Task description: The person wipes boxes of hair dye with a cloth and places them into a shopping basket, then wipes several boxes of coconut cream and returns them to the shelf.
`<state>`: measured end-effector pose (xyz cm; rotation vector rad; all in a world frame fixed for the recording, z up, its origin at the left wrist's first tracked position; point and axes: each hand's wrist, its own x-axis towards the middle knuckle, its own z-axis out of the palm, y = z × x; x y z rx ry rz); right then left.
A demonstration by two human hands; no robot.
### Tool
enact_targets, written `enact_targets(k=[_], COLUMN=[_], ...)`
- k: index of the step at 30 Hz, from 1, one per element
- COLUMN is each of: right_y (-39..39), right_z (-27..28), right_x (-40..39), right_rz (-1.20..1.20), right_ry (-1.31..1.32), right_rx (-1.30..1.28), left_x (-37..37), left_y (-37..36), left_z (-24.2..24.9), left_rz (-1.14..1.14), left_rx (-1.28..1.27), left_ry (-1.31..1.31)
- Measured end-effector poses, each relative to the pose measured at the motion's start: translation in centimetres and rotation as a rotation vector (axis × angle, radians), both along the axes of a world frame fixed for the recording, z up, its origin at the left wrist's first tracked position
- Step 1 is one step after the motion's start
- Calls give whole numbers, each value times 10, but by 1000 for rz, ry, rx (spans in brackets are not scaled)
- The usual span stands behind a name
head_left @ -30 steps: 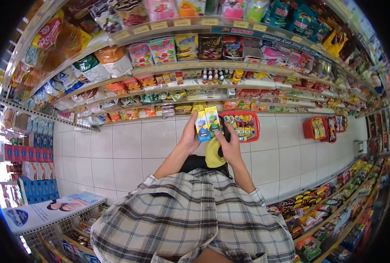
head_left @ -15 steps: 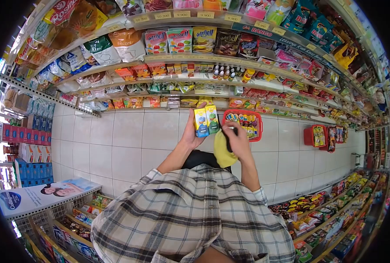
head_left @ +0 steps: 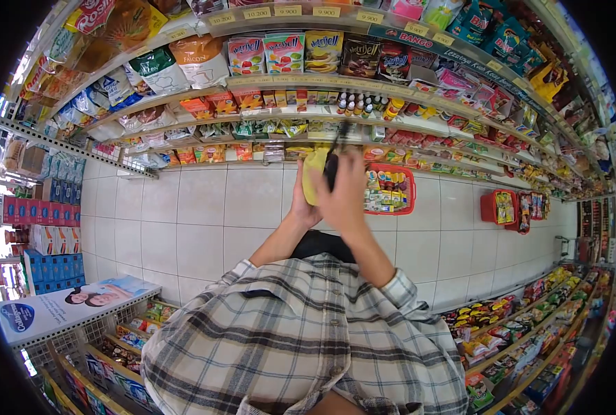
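My left hand [head_left: 302, 205] is held up in front of me, its fingers curled behind a yellow-green cloth [head_left: 313, 169]. The two small yellow-topped boxes, one blue and one green below, that showed in this hand earlier are covered by the cloth and my other hand. My right hand [head_left: 347, 197], blurred by motion, grips the cloth together with a dark, brush-like tool [head_left: 331, 169] whose thin end points up toward the shelf. Cloth and right hand lie over the front of the left hand. Behind them on the floor is a red basket [head_left: 412, 190] of small packets and bottles.
Shelves of packets [head_left: 284, 54] and small bottles [head_left: 355, 105] run across ahead. More red baskets [head_left: 489, 211] stand on the tiled floor [head_left: 252, 197] to the right. Snack racks [head_left: 522, 318] rise at lower right, and a display with a white sign [head_left: 52, 321] at lower left.
My right hand has moved left and up, carrying the cloth and dark tool from beside the boxes to over them. The boxes are now hidden. My left hand has stayed nearly in place.
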<state>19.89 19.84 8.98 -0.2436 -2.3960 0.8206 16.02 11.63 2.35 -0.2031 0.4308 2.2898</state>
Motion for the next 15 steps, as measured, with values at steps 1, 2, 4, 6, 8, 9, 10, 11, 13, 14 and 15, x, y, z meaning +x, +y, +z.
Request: enact_targets(k=[1,2,4,6,8,9,10,11,13,14,15], right_y=[-10,-19,-22,-18,-12,-8,-4,1,6,7,3], right_z=[-3,-5,-12,-24,-31,-35,-36,-34,-39,-40,-21], right_x=[8,18,20,25,18,10,1,-7,-18,-20,-15], right_rz=[23,50,112,167,158,150,144,150,54,3,11], right_ry=[-10,-16,-21,-27,-29,-41,-50,-62,31,81,94], right_rx=[51,103,133,78,-8,-89,-171,-225,-315,-361,-383], left_x=[2,1,-1,8,13,12,11,11,11,11,10], left_y=[-3,-8,-19,-21,-23,-29,-31,-33,-33,-32,-31], left_z=[-4,-8,-8,-6,-2,-6,-10,-14,-16,-17,-10], left_rz=[8,-15,-58,55,96,71,61,51,71,70,70], left_rx=[-2,28,83,-108,-225,-219,-214,-212,-194,-179,-164], left_ry=[42,80,152,174,220,157,162,164,168,169,171])
